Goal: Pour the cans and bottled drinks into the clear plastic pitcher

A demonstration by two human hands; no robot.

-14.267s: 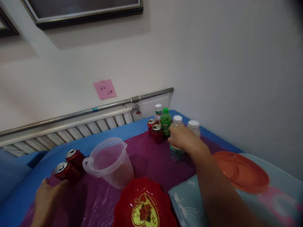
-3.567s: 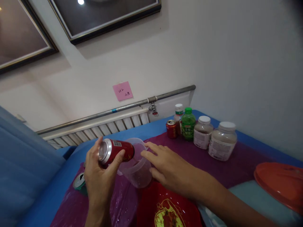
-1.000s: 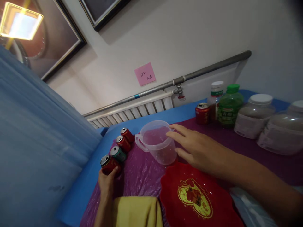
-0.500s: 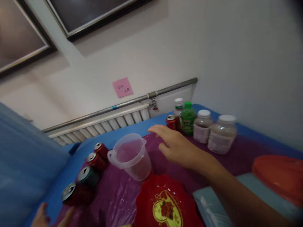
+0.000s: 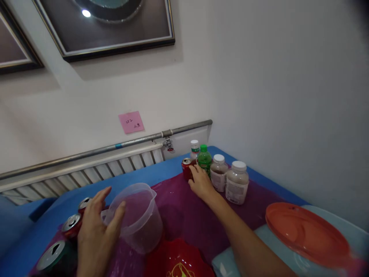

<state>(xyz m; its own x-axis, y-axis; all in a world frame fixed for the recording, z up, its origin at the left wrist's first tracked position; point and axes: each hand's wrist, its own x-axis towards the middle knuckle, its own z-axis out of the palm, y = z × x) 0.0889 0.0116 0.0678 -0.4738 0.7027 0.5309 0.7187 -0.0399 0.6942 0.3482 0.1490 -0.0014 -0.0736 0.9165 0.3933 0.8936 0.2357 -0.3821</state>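
My right hand [image 5: 201, 182] reaches to the far end of the table, its fingers apart beside a red can [image 5: 186, 169]. The fingertips overlap the can's right side; whether they touch it I cannot tell. Just behind that hand stand a white-capped bottle [image 5: 195, 148] and a green bottle [image 5: 204, 157]. My left hand [image 5: 99, 227] is raised with thumb and fingers spread, holding nothing. It is in front of the handle side of a clear plastic pitcher [image 5: 145, 231] and partly hides the opened cans to its left, among them a red can [image 5: 72, 225] and a dark green can [image 5: 54, 257].
Two white-lidded jars [image 5: 236, 184] stand right of the green bottle. A red scalloped dish [image 5: 178, 256] lies in front of the pitcher. An orange oval plate [image 5: 308, 232] rests on a pale blue surface at right. Purple sheeting [image 5: 184, 215] covers the blue table. A radiator [image 5: 86, 179] runs along the wall.
My right hand has reached farther forward to the red can. My left hand has risen from the bottom edge to beside the pitcher. The view has turned right and up.
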